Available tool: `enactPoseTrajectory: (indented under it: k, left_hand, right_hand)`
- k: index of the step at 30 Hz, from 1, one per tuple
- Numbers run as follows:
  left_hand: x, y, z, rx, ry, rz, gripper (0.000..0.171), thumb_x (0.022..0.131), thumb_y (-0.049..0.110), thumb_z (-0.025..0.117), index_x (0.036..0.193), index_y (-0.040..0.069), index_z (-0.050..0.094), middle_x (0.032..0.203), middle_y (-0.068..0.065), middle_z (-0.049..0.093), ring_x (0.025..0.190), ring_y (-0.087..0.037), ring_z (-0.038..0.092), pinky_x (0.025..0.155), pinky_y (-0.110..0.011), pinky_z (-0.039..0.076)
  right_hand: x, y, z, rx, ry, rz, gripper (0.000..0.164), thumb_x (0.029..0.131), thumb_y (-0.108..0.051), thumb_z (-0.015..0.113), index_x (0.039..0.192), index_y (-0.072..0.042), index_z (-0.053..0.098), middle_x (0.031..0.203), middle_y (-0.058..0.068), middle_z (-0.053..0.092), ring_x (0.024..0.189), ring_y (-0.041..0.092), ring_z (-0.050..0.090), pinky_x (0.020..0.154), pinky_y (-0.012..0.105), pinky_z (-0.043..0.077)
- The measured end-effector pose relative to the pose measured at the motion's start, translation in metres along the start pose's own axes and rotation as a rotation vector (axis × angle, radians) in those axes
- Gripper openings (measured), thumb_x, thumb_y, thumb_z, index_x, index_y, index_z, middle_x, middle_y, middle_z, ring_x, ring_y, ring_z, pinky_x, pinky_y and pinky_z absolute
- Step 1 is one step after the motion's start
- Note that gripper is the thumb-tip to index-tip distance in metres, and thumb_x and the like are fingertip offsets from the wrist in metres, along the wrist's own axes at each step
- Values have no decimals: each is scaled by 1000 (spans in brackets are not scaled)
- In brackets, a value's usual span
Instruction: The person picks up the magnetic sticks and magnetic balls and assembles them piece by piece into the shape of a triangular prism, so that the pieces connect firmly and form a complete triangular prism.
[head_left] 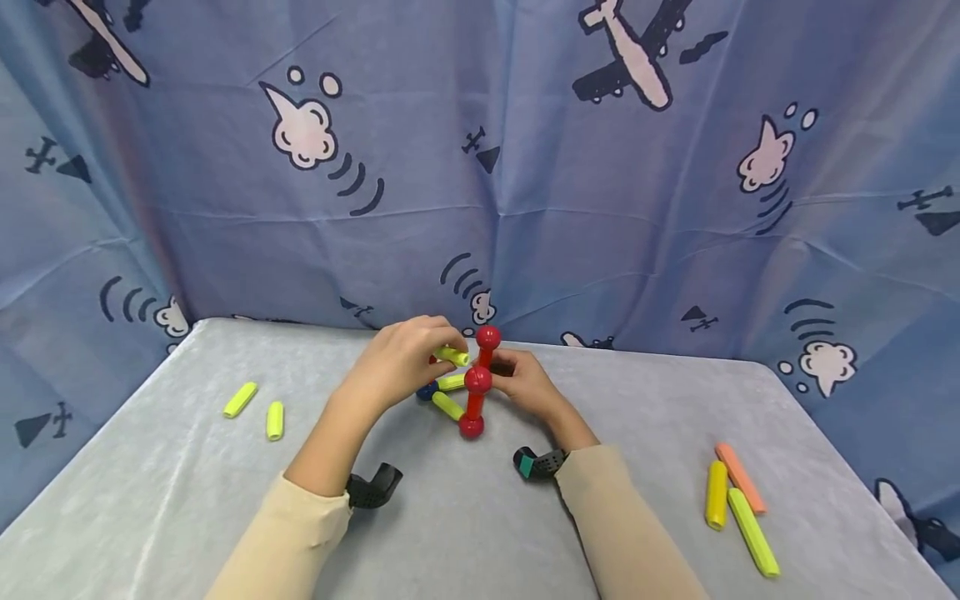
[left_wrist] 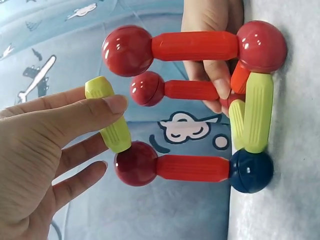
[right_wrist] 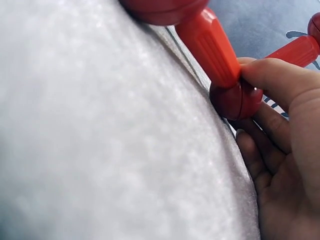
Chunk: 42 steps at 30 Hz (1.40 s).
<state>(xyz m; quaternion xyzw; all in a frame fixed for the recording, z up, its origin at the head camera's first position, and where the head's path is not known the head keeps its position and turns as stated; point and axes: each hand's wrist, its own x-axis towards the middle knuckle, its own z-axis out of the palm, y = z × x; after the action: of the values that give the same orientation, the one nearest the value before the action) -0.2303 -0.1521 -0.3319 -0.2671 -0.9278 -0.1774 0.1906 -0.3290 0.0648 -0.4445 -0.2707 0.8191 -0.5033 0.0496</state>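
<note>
A small frame of magnetic rods and balls stands on the table. Its base joins a blue ball (left_wrist: pixel 251 171) to red balls by yellow-green rods (left_wrist: pixel 259 112) and an orange-red rod; red uprights (left_wrist: pixel 194 46) rise from the corners, topped by red balls. Thumb and fingers of my left hand (head_left: pixel 405 358) pinch a short yellow-green rod (left_wrist: pixel 119 134), whose lower end meets the top ball (left_wrist: pixel 136 163) above the blue corner. At the far right corner, my right hand (head_left: pixel 528 385) grips a red base ball (right_wrist: pixel 234 101), thumb at the orange-red rod (right_wrist: pixel 210 47).
Two short yellow-green rods (head_left: pixel 240 400) lie at the table's left. On the right are a yellow rod (head_left: pixel 716 496), an orange rod (head_left: pixel 740 477) and a long yellow-green rod (head_left: pixel 753 533). A blue printed curtain (head_left: pixel 420 167) hangs behind the table (head_left: pixel 645 508).
</note>
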Motion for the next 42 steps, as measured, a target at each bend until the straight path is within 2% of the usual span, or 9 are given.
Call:
enactPoseTrajectory:
  k: [7, 14, 22, 24, 26, 33, 38, 42]
  left_hand:
    - [0, 0, 6, 23, 34, 58, 21, 81, 10, 84, 99, 19, 77, 98, 6, 73, 88, -13, 67, 74, -28, 57]
    - [-1, 0, 7, 72, 48, 74, 21, 80, 9, 85, 96, 21, 78, 94, 7, 73, 87, -13, 66, 72, -28, 56]
    - [-1, 1, 10, 110, 33, 82, 23, 79, 6, 85, 94, 21, 78, 94, 5, 72, 88, -15, 65, 73, -29, 56]
    - [-1, 1, 10, 113, 28, 77, 23, 79, 6, 85, 94, 21, 78, 94, 5, 72, 88, -15, 65, 73, -29, 56]
    - [-1, 2, 10, 114, 19, 73, 23, 79, 5, 84, 95, 21, 78, 94, 5, 72, 89, -16, 65, 74, -30, 56]
    - [0, 3, 13, 135, 6, 76, 24, 80, 4, 83, 96, 22, 78, 95, 5, 72, 90, -16, 65, 74, -30, 56]
    - [0, 3, 14, 138, 6, 85, 23, 80, 4, 83, 96, 20, 78, 95, 4, 72, 91, -17, 65, 75, -31, 57]
    - [-1, 4, 9, 108, -48, 62, 25, 79, 12, 85, 101, 21, 78, 99, 4, 72, 95, -16, 64, 78, -31, 57]
  right_hand:
    - [0, 1, 1, -7, 0, -5, 27, 94, -10, 71, 119, 0, 69, 116, 19, 71, 104, 25, 65, 102, 47, 54]
    - [1, 0, 1, -2, -9, -10, 28, 94, -7, 70, 120, 3, 68, 117, 23, 70, 104, 27, 65, 103, 48, 53]
    - [-14, -38, -4, -20, -14, -19, 23, 95, -7, 68, 115, 5, 68, 114, 23, 71, 101, 23, 66, 100, 45, 55]
    - [-15, -40, -4, -20, -14, -23, 24, 95, -7, 68, 115, 5, 68, 114, 23, 71, 101, 24, 66, 100, 45, 55]
    - [-15, -39, -4, -22, -15, -35, 23, 95, -6, 67, 115, 6, 68, 113, 24, 71, 100, 24, 66, 99, 45, 55]
    - [0, -3, 1, -13, -5, -16, 23, 94, -6, 68, 115, 5, 68, 114, 24, 70, 101, 26, 66, 100, 47, 55]
    - [-1, 2, 1, -11, 10, -7, 26, 95, -10, 70, 118, 1, 68, 115, 20, 71, 102, 24, 65, 100, 46, 55]
    - [-1, 1, 1, -9, 9, -15, 26, 94, -11, 71, 118, -1, 69, 114, 18, 72, 102, 24, 66, 100, 44, 55]
